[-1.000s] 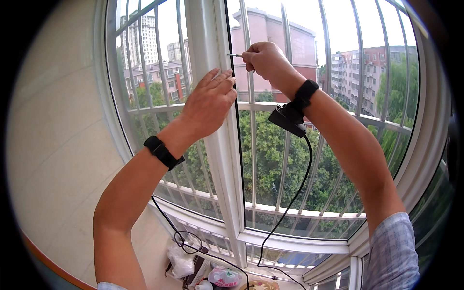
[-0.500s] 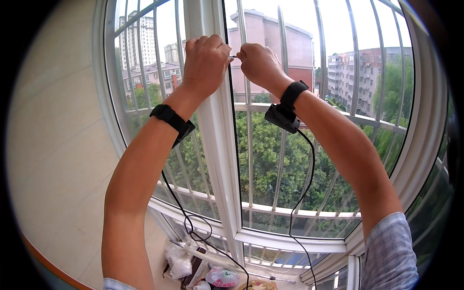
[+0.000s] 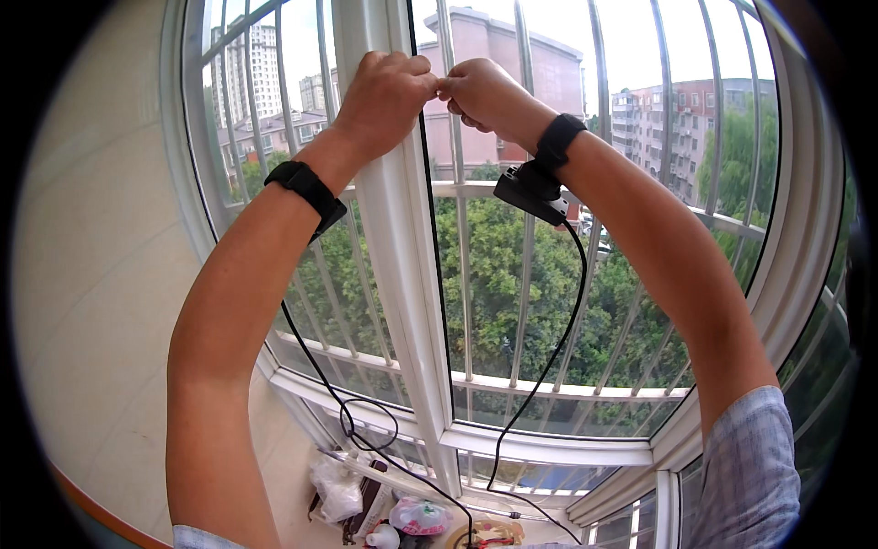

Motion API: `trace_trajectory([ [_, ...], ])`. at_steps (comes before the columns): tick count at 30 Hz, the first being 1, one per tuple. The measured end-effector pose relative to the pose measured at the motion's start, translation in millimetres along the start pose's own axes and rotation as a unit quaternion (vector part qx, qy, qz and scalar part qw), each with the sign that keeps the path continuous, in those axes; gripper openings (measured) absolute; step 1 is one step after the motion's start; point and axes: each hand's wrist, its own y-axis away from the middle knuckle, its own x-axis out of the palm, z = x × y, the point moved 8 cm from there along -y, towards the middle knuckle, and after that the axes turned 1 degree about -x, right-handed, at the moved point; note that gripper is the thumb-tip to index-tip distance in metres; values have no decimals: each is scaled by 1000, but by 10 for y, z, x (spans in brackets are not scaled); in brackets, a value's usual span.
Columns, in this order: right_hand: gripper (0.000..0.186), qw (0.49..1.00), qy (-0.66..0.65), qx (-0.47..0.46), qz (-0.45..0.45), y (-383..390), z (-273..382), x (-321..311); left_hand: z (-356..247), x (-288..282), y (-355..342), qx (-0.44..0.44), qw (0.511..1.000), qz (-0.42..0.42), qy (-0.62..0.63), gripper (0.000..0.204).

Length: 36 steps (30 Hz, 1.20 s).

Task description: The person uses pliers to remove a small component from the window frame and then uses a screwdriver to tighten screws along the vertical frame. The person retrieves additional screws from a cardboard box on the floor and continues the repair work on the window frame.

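Note:
My left hand (image 3: 384,102) is raised in front of the white upright post of the window frame (image 3: 396,247), its fingers curled closed. Just right of that post, my right hand (image 3: 489,99) is also closed, thumb and forefinger pinched. The fingertips of both hands meet at the post's right edge. Whatever lies between them is too small or hidden to make out. Each wrist wears a black strap with a small dark device, one on the left (image 3: 309,194) and one on the right (image 3: 535,190), trailing a black cable.
Metal bars (image 3: 526,274) stand outside the glass, with trees and buildings beyond. A beige tiled wall (image 3: 91,274) rises on the left. Below the window lie a clear plastic bag (image 3: 337,485), a white and pink bag (image 3: 421,515) and other items. Loose cables (image 3: 370,430) hang under my arms.
Both hands have come together at the fingertips. The small shiny piece that showed between them is now out of sight. Both forearms have shifted slightly in the picture.

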Motion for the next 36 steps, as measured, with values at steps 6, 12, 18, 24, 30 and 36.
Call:
trace_trajectory([
  [6, 31, 977, 123, -169, -43, 304, 168, -32, -4, -25, 18, -1, 1000, 13, 4, 4],
  [12, 22, 855, 382, -337, -94, 395, 190, 54, -12, -37, 14, 12, 1000, -12, 23, 5],
  [18, 18, 842, 447, -291, -87, 341, 270, 73, 3, -37, 12, 22, 1000, -16, 14, 6],
  [24, 11, 860, 403, -287, -124, 209, 320, 51, -5, -42, 7, 18, 1000, -21, 0, 6],
  [30, 24, 943, 267, -200, -12, -289, -78, -37, -25, -19, -14, 10, 1000, -25, 3, 6],
  [36, 25, 974, 201, -65, 81, -287, -52, 25, 53, 50, 0, -2, 1000, 15, -8, 6],
])
